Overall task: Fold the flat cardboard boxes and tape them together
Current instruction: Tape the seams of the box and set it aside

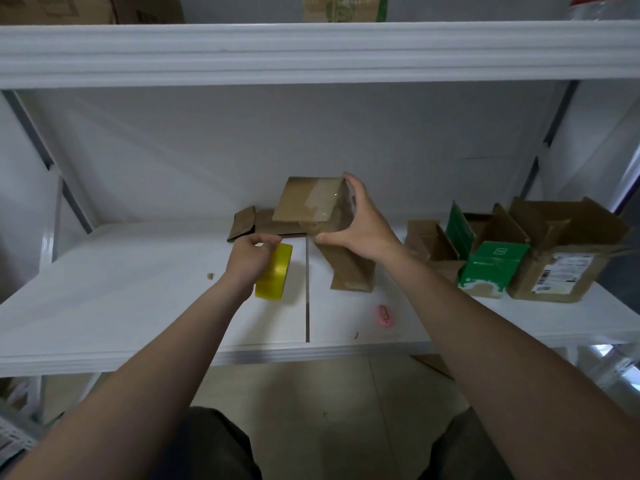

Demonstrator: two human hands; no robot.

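Your left hand [251,256] curls around a yellow tape roll [277,278] standing on the white shelf [138,289]. To its right, your right hand [360,223] grips a folded box [308,202], one seam already taped, raised off the shelf. Beyond your left hand, flat cardboard [249,225] likely awaits folding. A white wall stands behind.

Right hand [360,226] holds taped box [308,202]; left hand [251,259] on tape roll [275,273].
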